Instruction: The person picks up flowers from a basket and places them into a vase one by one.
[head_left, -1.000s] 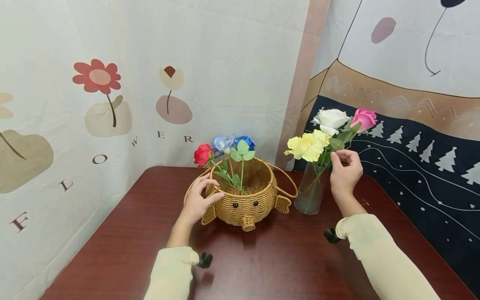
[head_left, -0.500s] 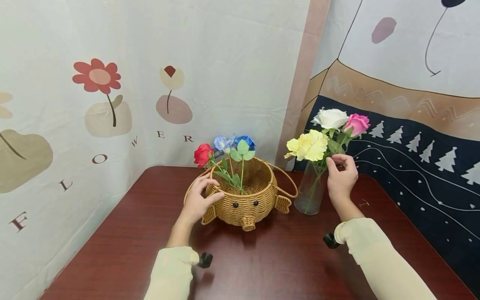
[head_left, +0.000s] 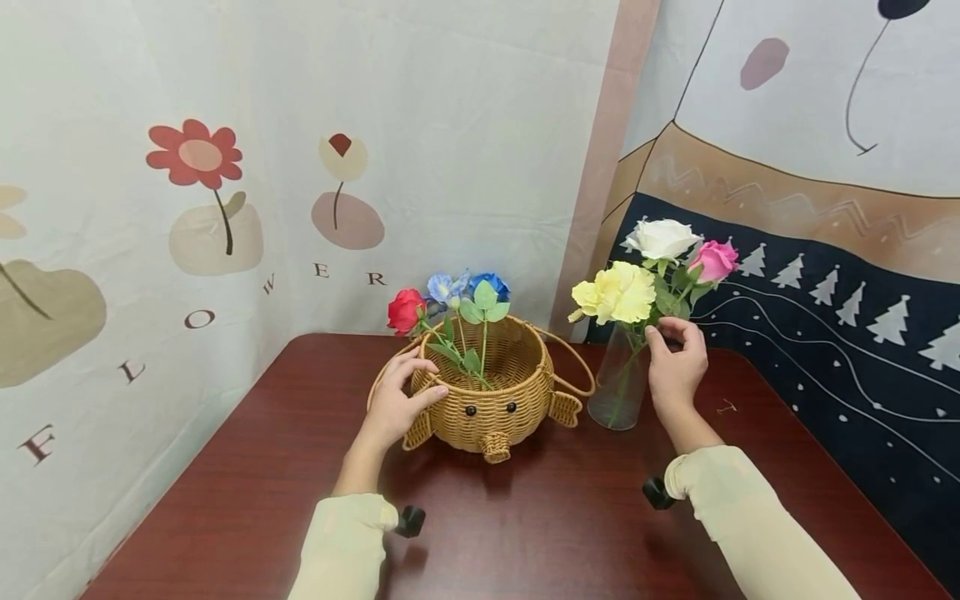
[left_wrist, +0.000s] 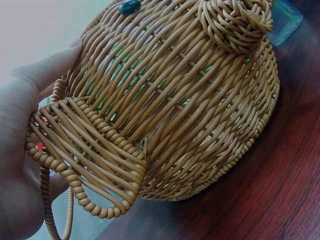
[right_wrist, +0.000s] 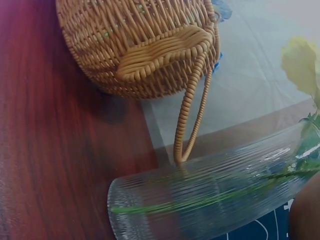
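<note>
A wicker basket (head_left: 487, 421) shaped like an elephant holds a red rose (head_left: 407, 312) and several blue blooms (head_left: 447, 287). My left hand (head_left: 401, 396) grips its left rim; the left wrist view shows the thumb on the outer weave beside a wicker ear (left_wrist: 87, 155). To the basket's right stands a clear glass vase (head_left: 618, 392) with a white rose (head_left: 662, 239), a yellow flower (head_left: 618, 292) and a pink rose (head_left: 715, 261). At the vase's mouth my right hand (head_left: 677, 367) pinches the pink rose's stem, largely hidden by leaves and fingers.
The dark red wooden table (head_left: 487, 533) carries basket and vase. Its back edge meets a printed curtain (head_left: 450, 167). The basket's looped handle (right_wrist: 186, 115) hangs outward towards the vase. On the right is a dark blue cloth (head_left: 847, 375) with white trees.
My right hand has moved down and left towards the vase's mouth. The pink rose has come lower and a little left with it. The left hand and basket have stayed put.
</note>
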